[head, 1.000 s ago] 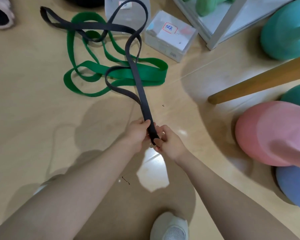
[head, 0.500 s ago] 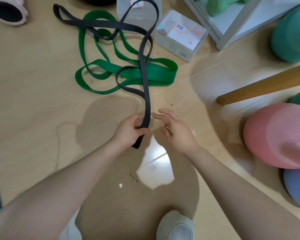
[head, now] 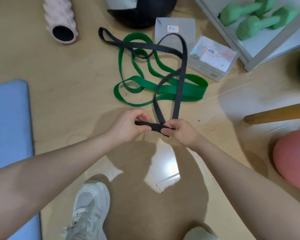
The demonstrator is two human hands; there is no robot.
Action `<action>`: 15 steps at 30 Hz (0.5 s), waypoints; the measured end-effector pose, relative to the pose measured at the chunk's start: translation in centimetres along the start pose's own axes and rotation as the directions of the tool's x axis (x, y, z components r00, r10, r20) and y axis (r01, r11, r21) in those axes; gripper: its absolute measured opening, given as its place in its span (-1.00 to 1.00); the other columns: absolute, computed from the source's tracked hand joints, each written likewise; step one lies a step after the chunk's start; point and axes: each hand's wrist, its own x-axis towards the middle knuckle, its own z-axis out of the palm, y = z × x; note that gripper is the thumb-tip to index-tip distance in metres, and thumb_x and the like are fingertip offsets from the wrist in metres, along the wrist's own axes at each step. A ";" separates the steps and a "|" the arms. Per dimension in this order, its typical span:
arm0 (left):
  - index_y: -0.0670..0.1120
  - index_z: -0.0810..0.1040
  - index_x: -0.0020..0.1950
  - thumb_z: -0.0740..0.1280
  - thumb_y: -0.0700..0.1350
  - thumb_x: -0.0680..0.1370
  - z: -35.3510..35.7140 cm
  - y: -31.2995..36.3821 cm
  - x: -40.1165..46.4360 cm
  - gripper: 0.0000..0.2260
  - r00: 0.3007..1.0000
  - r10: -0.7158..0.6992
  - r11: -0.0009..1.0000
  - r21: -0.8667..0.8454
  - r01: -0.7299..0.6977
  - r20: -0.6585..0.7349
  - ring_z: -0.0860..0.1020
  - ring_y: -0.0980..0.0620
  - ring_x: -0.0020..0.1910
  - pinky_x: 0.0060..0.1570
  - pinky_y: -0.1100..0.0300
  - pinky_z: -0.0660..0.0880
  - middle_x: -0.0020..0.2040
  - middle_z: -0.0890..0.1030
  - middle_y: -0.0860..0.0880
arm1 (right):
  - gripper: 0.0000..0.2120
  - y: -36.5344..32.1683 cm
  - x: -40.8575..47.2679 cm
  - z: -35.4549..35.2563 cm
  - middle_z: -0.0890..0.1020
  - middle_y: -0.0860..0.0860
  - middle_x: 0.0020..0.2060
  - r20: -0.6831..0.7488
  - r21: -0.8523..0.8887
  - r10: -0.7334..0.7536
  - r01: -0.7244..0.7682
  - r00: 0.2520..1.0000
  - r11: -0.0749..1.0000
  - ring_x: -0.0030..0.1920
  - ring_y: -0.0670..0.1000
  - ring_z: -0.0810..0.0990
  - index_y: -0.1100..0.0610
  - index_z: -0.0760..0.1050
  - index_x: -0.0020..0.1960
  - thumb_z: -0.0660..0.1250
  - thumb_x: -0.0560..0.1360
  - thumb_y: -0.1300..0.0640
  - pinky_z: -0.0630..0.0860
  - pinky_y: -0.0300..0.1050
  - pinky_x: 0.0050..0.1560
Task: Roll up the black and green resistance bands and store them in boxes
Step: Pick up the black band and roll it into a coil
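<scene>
Black band [head: 180,80] end, earlier dangling, now flat between both hands.

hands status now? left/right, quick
Left hand: closed, pinching the black band.
Right hand: closed, pinching the same band's folded end.

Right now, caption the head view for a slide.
Both hands, left and right, pinch the black band flat above the green band.
</scene>
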 end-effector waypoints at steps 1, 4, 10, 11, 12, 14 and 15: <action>0.03 0.53 -0.13 0.46 -0.22 0.40 0.0 0.5 0.0 -0.81 0.999 -0.023 0.996 -0.086 0.020 -0.041 0.53 0.17 -0.26 -0.22 0.42 0.43 -0.20 0.60 0.08 | -0.82 -0.1 -0.8 -0.2 0.54 0.07 -0.35 -0.005 0.150 0.049 -0.048 0.999 0.987 -0.31 -0.03 0.48 0.21 0.52 -0.26 0.31 0.51 0.20 0.39 -0.14 -0.20; -0.05 0.51 0.05 0.43 -0.27 0.43 0.7 2.2 0.2 -0.74 0.982 -0.180 0.896 -0.422 0.138 -0.060 0.55 0.10 -0.29 -0.25 0.42 0.49 -0.17 0.63 -0.03 | -0.79 -0.7 -3.4 -0.5 0.53 0.01 -0.39 0.027 0.411 0.135 -0.134 0.991 0.902 -0.51 -0.21 0.39 0.14 0.49 -0.29 0.27 0.53 0.25 0.29 -0.41 -0.44; -0.03 0.49 -0.07 0.31 -0.32 0.51 2.8 4.4 0.9 -0.82 0.971 -0.237 0.761 -0.623 0.178 -0.012 0.56 0.05 -0.22 -0.21 0.30 0.53 -0.19 0.63 0.00 | -0.67 -0.2 -5.5 0.8 0.39 -0.15 -0.54 -0.088 0.517 0.256 -0.176 0.963 0.838 -0.47 -0.12 0.33 0.07 0.46 -0.44 0.33 0.48 0.25 0.29 -0.31 -0.40; -0.05 0.49 -0.08 0.30 -0.34 0.52 3.3 4.3 0.8 -0.82 0.975 -0.220 0.766 -0.623 0.161 -0.018 0.58 0.08 -0.23 -0.22 0.31 0.55 -0.23 0.64 0.03 | -0.76 0.0 -5.5 0.7 0.42 -0.11 -0.48 -0.153 0.473 0.250 -0.152 0.956 0.868 -0.39 -0.08 0.37 0.10 0.48 -0.39 0.35 0.45 0.23 0.33 -0.26 -0.31; -0.06 0.49 -0.09 0.29 -0.35 0.51 3.9 4.2 0.8 -0.81 0.979 -0.204 0.770 -0.621 0.143 -0.028 0.59 0.10 -0.25 -0.22 0.31 0.55 -0.27 0.65 0.06 | -0.85 0.2 -5.4 0.4 0.45 -0.09 -0.43 -0.217 0.393 0.226 -0.127 0.950 0.911 -0.33 -0.05 0.39 0.13 0.52 -0.32 0.36 0.43 0.21 0.35 -0.22 -0.24; -0.07 0.48 -0.13 0.29 -0.36 0.51 4.7 4.1 0.9 -0.81 0.981 -0.186 0.782 -0.613 0.113 -0.057 0.58 0.11 -0.28 -0.21 0.30 0.55 -0.32 0.65 0.10 | -0.92 0.1 -5.0 0.1 0.52 -0.10 -0.29 -0.347 0.190 0.119 -0.054 0.930 0.980 -0.25 -0.07 0.43 0.11 0.55 -0.09 0.39 0.42 0.19 0.34 -0.26 -0.20; -0.07 0.47 -0.15 0.29 -0.36 0.51 4.9 4.0 1.1 -0.82 0.980 -0.186 0.788 -0.607 0.101 -0.078 0.57 0.11 -0.29 -0.22 0.31 0.55 -0.31 0.65 0.08 | -0.80 0.0 -4.8 0.0 0.53 -0.12 -0.19 -0.412 0.137 0.061 -0.005 0.909 0.991 -0.20 -0.12 0.45 0.10 0.50 0.04 0.40 0.43 0.20 0.34 -0.35 -0.18</action>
